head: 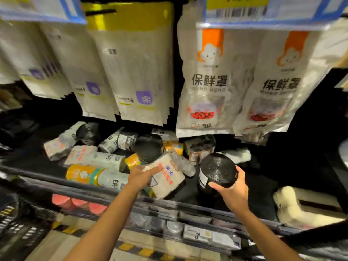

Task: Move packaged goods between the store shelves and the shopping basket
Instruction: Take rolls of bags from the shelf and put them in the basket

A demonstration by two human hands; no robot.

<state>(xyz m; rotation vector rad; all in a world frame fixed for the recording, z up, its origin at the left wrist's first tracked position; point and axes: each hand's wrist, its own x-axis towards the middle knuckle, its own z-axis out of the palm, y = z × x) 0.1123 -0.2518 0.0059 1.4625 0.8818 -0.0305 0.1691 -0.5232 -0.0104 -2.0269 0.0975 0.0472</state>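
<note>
Left hand: the left hand [140,177] held a white pack [167,180], fingers curled over its upper end, thumb side hidden.
Right hand: the right hand [232,191] gripped a black roll [217,172] from the near side, with fingers spread round its rim and the thumb below.
White pack: it was tilted and blurred, just above the shelf rail [188,206] and over the front of the shelf.
Black roll: it was over the shelf floor to the right of the pack. Whether it rested there or was lifted could not be told.
Shelf stock: a loose heap of rolls [105,159] and small packs lay behind and to the left of the hands, with flat bags [207,81] hanging above them.
Basket: a dark meshed shape [13,221] at the lower left may have been the basket, but it was too blurred to say, and nothing could be seen in it.
Progress: this looked like mid-task, with one item in each hand at the shelf edge. Whether they were coming off the shelf or going onto it could not be judged.
Left to do: both items needed to reach their place, either the basket or the heap, and then be released. Much stock remained on the shelf.
</note>
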